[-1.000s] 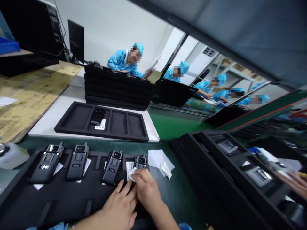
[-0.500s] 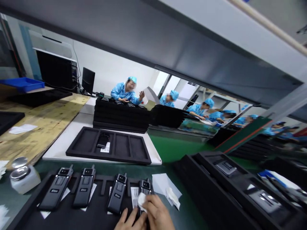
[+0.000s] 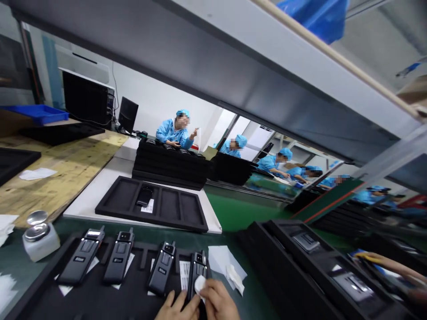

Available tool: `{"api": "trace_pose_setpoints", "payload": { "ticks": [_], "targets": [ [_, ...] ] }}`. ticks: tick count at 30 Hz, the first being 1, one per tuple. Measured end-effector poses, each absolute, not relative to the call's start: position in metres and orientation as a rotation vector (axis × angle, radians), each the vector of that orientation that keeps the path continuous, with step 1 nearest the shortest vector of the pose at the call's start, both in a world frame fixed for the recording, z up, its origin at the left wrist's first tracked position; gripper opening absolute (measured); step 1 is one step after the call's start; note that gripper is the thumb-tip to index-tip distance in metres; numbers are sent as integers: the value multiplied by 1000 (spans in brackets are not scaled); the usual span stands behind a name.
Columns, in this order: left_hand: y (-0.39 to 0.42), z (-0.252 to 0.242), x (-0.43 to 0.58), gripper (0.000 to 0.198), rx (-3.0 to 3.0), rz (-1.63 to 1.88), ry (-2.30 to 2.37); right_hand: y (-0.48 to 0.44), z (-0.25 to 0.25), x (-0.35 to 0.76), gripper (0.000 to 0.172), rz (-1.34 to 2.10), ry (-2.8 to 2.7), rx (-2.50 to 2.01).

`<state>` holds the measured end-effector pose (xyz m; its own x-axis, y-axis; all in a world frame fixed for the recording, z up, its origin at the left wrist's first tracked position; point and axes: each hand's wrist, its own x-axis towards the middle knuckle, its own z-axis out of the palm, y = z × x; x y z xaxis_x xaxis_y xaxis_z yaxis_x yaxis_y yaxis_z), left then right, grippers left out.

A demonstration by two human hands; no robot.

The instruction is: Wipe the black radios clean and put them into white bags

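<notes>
At the bottom edge, my right hand (image 3: 218, 302) pinches a small white wipe (image 3: 200, 283) against the rightmost black handheld radio (image 3: 196, 275). My left hand (image 3: 175, 307) rests beside it, fingers bent along the lower part of the same radio. That radio lies in a black foam tray (image 3: 40, 293) with three more radios (image 3: 118, 263) to its left, each beside a white slip. Both hands are cut off by the frame.
A white dispenser bottle (image 3: 42, 238) stands at left. White cloths (image 3: 230, 269) lie right of the tray. Another foam tray (image 3: 173, 209) holds one device (image 3: 145, 195); stacked trays (image 3: 170, 164) are behind. Trays with parts (image 3: 316, 262) fill the right. Workers in blue sit beyond, and a co-worker's arm (image 3: 390, 264) reaches in.
The view has tilted upward, so my hands have dropped to the bottom edge. The wipe stays on the rightmost radio, sliding slightly along its face.
</notes>
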<state>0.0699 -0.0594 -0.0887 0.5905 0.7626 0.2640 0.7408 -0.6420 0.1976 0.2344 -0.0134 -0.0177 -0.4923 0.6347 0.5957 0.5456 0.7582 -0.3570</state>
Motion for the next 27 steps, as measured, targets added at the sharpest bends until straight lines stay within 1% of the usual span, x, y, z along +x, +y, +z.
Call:
{"api": "trace_pose_setpoints", "payload": {
  "ticks": [4, 7, 8, 14, 17, 20, 23, 27],
  "targets": [
    [-63, -81, 65, 42, 2600, 416, 1270, -13, -12, 225, 34, 230, -2272, -965],
    [-70, -66, 63, 62, 2500, 332, 1225, -17, -9, 230, 31, 230, -2217, -1039],
    [-73, -61, 62, 67, 2479, 323, 1210, -20, -9, 232, 30, 218, -2185, -1063],
    [-88, -30, 59, 58, 2396, 336, 1306, -24, -13, 230, 29, 201, -2256, -1071],
    [-89, -26, 56, 57, 2404, 336, 1287, -26, -16, 255, 26, 184, -2177, -1197],
    [-89, -28, 55, 56, 2410, 323, 1265, -34, -23, 299, 22, 88, -1987, -1395],
    [-88, -28, 56, 54, 2412, 314, 1266, -37, -34, 335, 26, -6, -1809, -1587],
    [-87, -21, 56, 52, 2423, 285, 1299, -30, -47, 357, 29, 21, -1812, -1715]
  ]
}}
